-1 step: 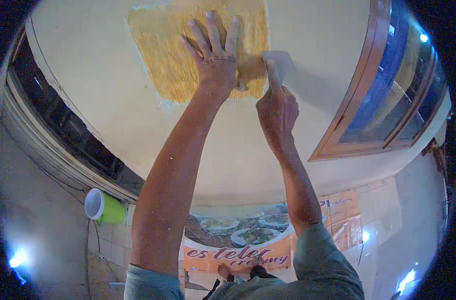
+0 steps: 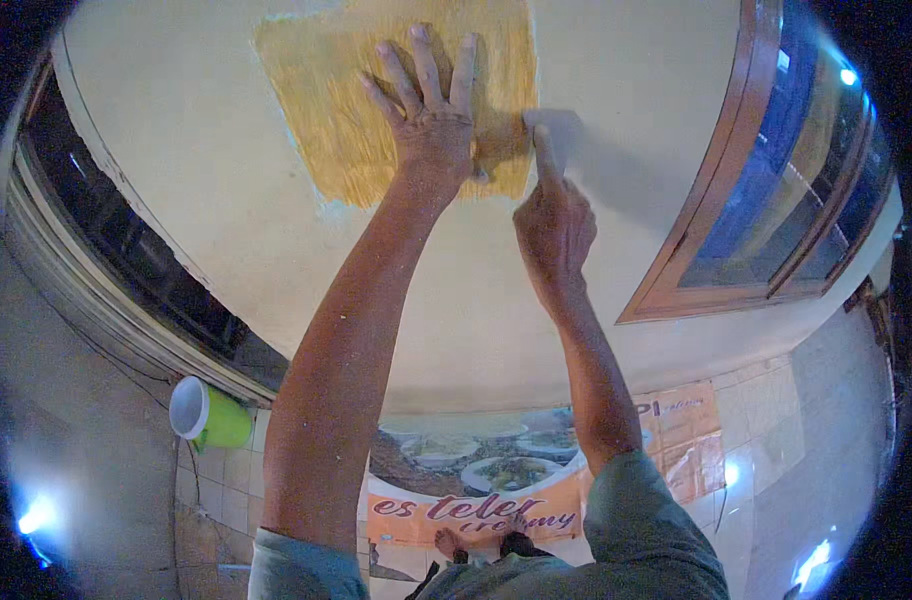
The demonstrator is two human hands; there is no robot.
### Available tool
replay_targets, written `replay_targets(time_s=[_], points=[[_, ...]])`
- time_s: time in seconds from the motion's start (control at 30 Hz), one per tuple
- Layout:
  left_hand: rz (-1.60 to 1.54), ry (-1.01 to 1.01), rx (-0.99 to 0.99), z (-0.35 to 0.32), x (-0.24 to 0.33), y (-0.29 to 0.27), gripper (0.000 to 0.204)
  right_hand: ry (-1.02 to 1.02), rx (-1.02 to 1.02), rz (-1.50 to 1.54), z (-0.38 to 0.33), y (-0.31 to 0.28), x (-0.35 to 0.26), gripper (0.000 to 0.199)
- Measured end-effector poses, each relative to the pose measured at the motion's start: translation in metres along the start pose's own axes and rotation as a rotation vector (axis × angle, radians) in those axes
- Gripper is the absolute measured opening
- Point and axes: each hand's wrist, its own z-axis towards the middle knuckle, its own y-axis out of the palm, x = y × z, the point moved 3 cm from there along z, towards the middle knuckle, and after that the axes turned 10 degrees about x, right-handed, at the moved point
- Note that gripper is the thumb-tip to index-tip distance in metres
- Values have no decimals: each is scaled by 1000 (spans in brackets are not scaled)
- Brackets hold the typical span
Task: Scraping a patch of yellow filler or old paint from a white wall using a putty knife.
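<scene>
A rough yellow patch (image 2: 346, 110) covers part of the cream wall (image 2: 226, 190) in front of me. My left hand (image 2: 431, 115) lies flat on the patch with its fingers spread and holds nothing. My right hand (image 2: 554, 225) is just right of it, closed around a pale flat scraper blade (image 2: 554, 128). The index finger runs up along the blade. The blade rests against the wall at the patch's right edge. Its handle is hidden inside my hand.
A wooden-framed window (image 2: 721, 250) with blue glass stands to the right, and a dark window opening (image 2: 126, 260) curves along the left. Below are a green cup with a white rim (image 2: 206, 412), a food banner (image 2: 476, 480) on tiles, and my feet (image 2: 476, 545).
</scene>
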Motion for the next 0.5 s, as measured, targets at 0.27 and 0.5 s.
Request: replay_targets(time_s=[0.27,0.5], points=[[1,23,-57,-3,5,8,160,38,-71,33,-57,14,34,81],[112,-40,-133,2,5,2,161,-71,37,84,14,7,2,73]])
